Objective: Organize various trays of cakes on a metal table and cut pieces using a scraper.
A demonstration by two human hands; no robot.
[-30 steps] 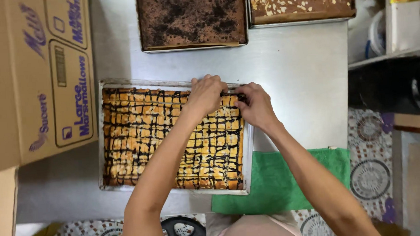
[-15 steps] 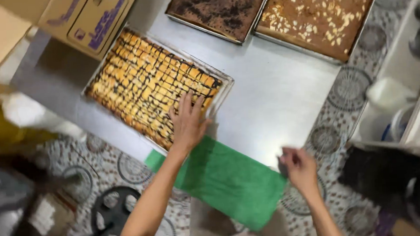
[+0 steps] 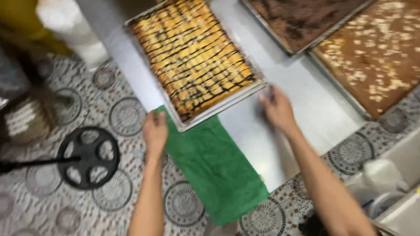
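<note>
— Stainless steel worktop [image 3: 292,128] over patterned floor tiles; where's the tray?

— Upper centre: the rectangular metal tray of golden, chocolate-striped cake [image 3: 194,51] sits with its near corner over the green cloth [image 3: 213,170], which cushions it at the table edge.

— Your hands?

— My left hand [image 3: 154,131] pinches the cloth's edge by that corner; my right hand [image 3: 277,110] rests flat, fingers spread, beside the tray (holding nothing).
</note>
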